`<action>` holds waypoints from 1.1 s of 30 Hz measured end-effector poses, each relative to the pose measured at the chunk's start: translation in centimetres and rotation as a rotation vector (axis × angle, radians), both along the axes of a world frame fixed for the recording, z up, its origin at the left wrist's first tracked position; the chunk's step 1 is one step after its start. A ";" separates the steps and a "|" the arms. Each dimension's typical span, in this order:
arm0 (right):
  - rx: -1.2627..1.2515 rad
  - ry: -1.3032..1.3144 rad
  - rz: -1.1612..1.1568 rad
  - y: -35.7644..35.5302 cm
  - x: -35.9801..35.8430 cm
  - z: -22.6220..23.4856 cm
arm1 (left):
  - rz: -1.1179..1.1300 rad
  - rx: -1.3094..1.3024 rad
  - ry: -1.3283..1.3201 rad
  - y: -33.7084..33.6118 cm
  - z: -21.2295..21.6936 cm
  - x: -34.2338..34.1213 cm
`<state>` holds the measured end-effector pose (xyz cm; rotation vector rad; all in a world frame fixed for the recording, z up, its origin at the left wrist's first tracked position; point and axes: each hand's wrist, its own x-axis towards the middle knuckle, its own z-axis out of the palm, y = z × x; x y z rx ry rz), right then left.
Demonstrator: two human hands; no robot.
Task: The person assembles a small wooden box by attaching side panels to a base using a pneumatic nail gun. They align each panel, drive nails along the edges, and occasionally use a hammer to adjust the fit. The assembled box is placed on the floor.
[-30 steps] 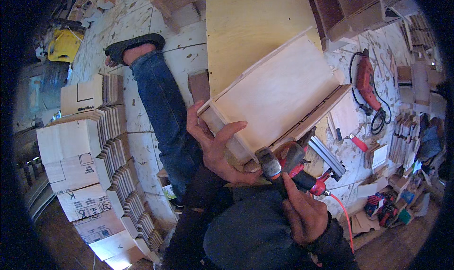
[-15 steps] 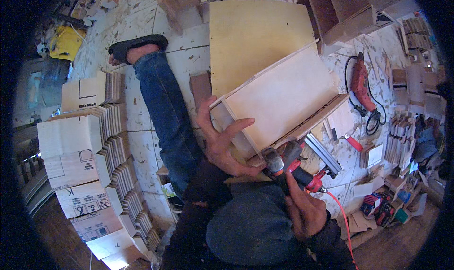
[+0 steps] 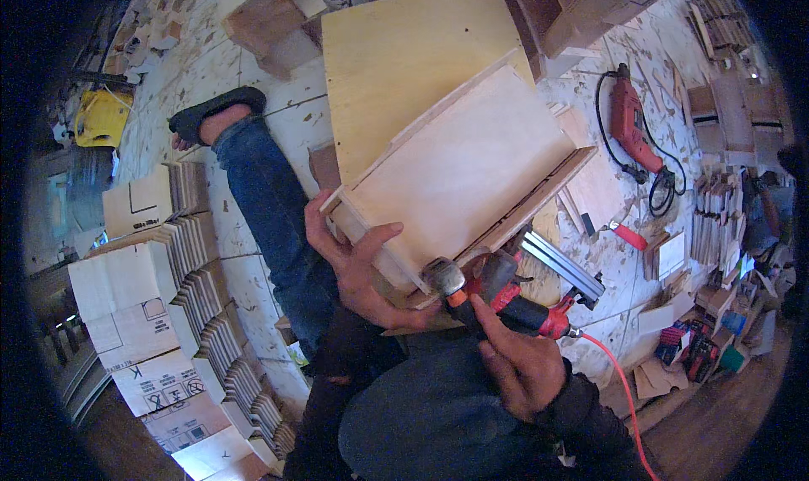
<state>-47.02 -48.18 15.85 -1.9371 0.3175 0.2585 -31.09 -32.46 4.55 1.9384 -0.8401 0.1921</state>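
Observation:
A shallow wooden box (image 3: 472, 157), open on top with a pale bottom panel, lies tilted across the middle. My left hand (image 3: 361, 270) grips its near left end, with the fingers outside and the thumb over the end board. My right hand (image 3: 524, 359) is closed round the dark handle of a hammer (image 3: 444, 277). The metal hammer head is at the box's near corner, just right of my left hand; I cannot tell whether it touches the wood. A red and black nail gun (image 3: 531, 312) with a silver magazine lies just beyond my right hand.
Under the box's far side is a yellowish plywood panel (image 3: 396, 68). A red corded drill (image 3: 630, 127) and a red-handled tool (image 3: 628, 236) lie at right. Stacked boards (image 3: 126, 287) line the left, beside my outstretched leg (image 3: 265, 199). A red hose (image 3: 619, 380) trails from the nail gun.
The whole view has shifted, so most things appear further left. Both hands keep their holds, and the hammer head stays by the same corner of the box.

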 end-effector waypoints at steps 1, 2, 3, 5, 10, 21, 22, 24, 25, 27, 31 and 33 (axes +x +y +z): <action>0.004 0.013 0.008 0.0 -0.1 0.0 | 0.008 -0.004 -0.003 0.0 -0.1 -0.1; 0.007 -0.011 -0.005 0.0 -0.2 0.1 | 0.013 -0.008 -0.014 0.0 -0.2 -0.1; 0.008 -0.027 -0.016 0.1 -0.3 0.1 | 0.012 -0.019 -0.005 -0.1 -0.3 -0.1; 0.004 -0.056 -0.046 0.2 -0.4 0.2 | 0.003 -0.042 -0.005 -0.1 -0.3 -0.1; -0.004 -0.102 -0.070 0.6 -0.4 0.3 | -0.006 -0.001 -0.006 0.1 0.0 0.1; -0.032 -0.109 -0.074 0.8 -0.6 0.2 | -0.002 -0.002 -0.049 0.1 -0.3 0.2; -0.044 -0.098 -0.063 0.9 -0.6 0.1 | -0.001 0.001 -0.053 0.1 -0.3 0.1; -0.034 -0.090 -0.065 0.9 -0.7 0.1 | -0.002 -0.010 -0.040 0.0 -0.3 0.0; -0.038 -0.080 -0.065 0.9 -0.7 0.1 | -0.004 -0.022 -0.025 0.0 -0.3 0.0; -0.044 -0.101 -0.084 1.0 -0.7 0.2 | -0.005 -0.025 -0.006 0.0 -0.1 -0.1; -0.040 -0.046 -0.078 1.2 -0.8 0.5 | -0.014 0.001 -0.002 0.0 0.2 0.0; -0.038 -0.047 -0.065 1.1 -0.7 0.5 | -0.024 0.009 -0.006 0.1 0.2 0.1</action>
